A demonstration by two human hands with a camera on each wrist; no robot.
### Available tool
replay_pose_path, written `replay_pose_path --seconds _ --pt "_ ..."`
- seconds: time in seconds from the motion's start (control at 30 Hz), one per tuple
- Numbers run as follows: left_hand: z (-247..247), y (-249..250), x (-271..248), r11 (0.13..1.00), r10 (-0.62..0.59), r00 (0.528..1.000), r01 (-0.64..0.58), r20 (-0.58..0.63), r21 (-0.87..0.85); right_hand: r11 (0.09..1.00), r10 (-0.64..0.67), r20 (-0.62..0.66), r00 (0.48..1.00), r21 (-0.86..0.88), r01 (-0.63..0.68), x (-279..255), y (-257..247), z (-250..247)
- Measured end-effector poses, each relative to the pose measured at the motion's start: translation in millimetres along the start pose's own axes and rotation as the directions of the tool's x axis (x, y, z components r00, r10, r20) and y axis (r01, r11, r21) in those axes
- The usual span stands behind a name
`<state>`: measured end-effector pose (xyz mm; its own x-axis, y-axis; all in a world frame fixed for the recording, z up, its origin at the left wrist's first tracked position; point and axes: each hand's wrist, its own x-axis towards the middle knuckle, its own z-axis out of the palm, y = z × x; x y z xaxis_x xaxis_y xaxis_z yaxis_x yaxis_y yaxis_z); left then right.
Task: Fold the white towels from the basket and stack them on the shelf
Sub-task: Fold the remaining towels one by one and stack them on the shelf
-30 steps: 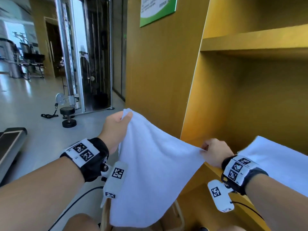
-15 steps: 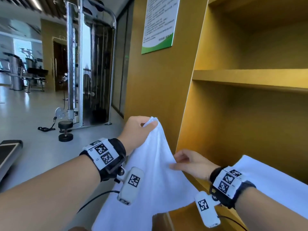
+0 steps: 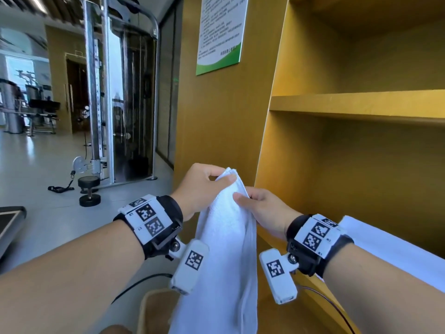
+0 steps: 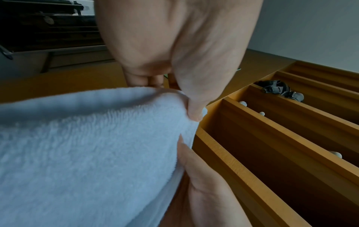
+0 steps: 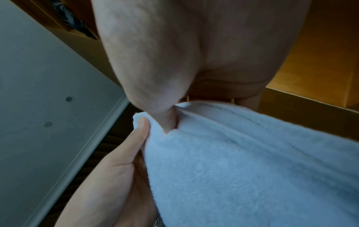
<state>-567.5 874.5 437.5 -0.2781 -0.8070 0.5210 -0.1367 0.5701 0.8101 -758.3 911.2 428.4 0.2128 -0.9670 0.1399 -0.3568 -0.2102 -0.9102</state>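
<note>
A white towel point(image 3: 224, 249) hangs doubled over in front of the yellow shelf unit point(image 3: 361, 104). My left hand point(image 3: 204, 184) pinches its top corner between thumb and fingers. My right hand point(image 3: 262, 208) pinches the same top edge just to the right, the two hands almost touching. In the left wrist view the thumb presses into the towel point(image 4: 87, 145). In the right wrist view the towel point(image 5: 252, 161) fills the lower right with its hem at the thumb. A folded white towel point(image 3: 390, 247) lies on the lower shelf behind my right forearm. The basket rim point(image 3: 154, 307) shows below the hanging towel.
A yellow wall panel carries a green-edged notice point(image 3: 220, 32). To the left are a cable gym machine point(image 3: 115, 97) and a dumbbell point(image 3: 89, 191) on the grey floor. A dark bench edge point(image 3: 9, 220) sits at far left. The upper shelves hold nothing visible.
My hands have come together, bringing the towel's two top corners to meet; the spread towel now hangs folded in half. My view has tilted upward.
</note>
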Motion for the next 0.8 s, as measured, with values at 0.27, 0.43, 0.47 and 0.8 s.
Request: replay_pose_path --seconds 0.27,0.43,0.47,0.8 --pt "4 2 8 0.991 0.011 0.996 -0.022 -0.085 -0.132 0.996 -0.071 -0.111 0.991 -0.068 0.064 5 -18 -11" --pt "-3 -10 9 0.992 0.049 0.998 -0.052 -0.034 -0.115 0.990 -0.137 -0.195 0.971 -0.043 0.131 10 -27 -18" --pt "-4 -14 8 0.990 0.052 0.999 -0.053 -0.009 -0.128 0.989 -0.146 -0.196 0.970 -0.039 0.141 11 -28 -20" --pt "2 -37 6 0.975 0.163 0.984 -0.172 -0.073 -0.140 0.985 -0.165 -0.149 0.975 -0.076 0.155 11 -42 -32"
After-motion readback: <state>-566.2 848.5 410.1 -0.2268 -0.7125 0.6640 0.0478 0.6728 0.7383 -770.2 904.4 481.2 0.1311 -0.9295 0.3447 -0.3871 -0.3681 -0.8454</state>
